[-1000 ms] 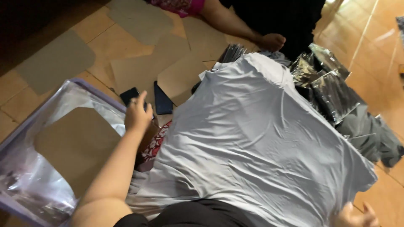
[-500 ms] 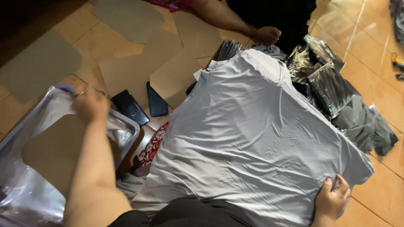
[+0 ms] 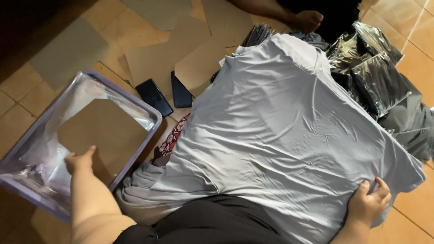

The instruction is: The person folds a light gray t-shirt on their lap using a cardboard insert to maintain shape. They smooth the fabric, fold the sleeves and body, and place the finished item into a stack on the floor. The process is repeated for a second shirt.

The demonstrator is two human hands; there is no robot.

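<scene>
Our left hand (image 3: 80, 160) clamps one cardboard sheet (image 3: 101, 131) in the bin (image 3: 151, 118), lower left; right hand (image 3: 368, 203) pinches one grey shirt's (image 3: 280, 131) hem. Two phones (image 3: 166, 94) upper centre.

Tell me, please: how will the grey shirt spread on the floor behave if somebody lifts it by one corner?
The grey shirt is probably floppy: it drapes over the pile beneath it and wrinkles near the right hand. It looks thin and smooth, so likely light and a little slippery. Lifted by one corner, it would probably sag and lose its flat shape.
</scene>
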